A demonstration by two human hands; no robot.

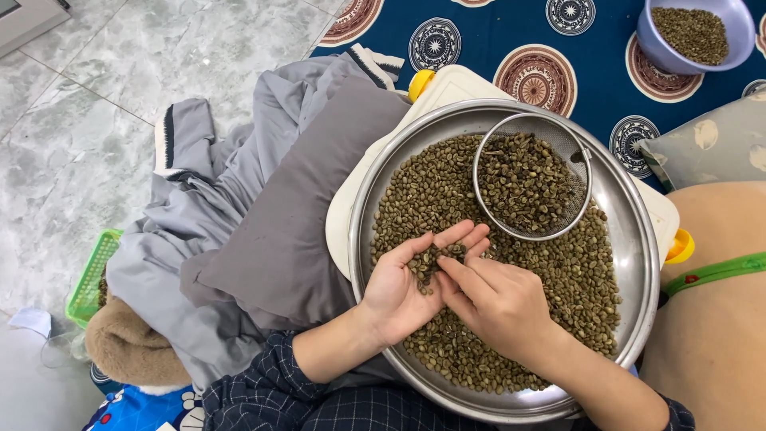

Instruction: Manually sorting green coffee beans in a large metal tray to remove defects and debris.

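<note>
A wide steel tray point(630, 263) rests on a white plastic container point(447, 88) with yellow caps and is spread with greenish beans point(574, 279). A grey cloth point(263, 231) lies bunched on the marble floor point(72, 120) beside it. Inside the tray a round wire sieve point(530, 185) sits tilted, part-filled with beans. A lavender bowl point(666, 49) of beans stands well apart on the patterned rug point(495, 32). The left hand point(403, 283) is cupped, its grip loose around a small heap of beans. The right hand point(499, 299) touches that heap with pinched fingertips, possibly holding one bean, though this is too small to tell.
</note>
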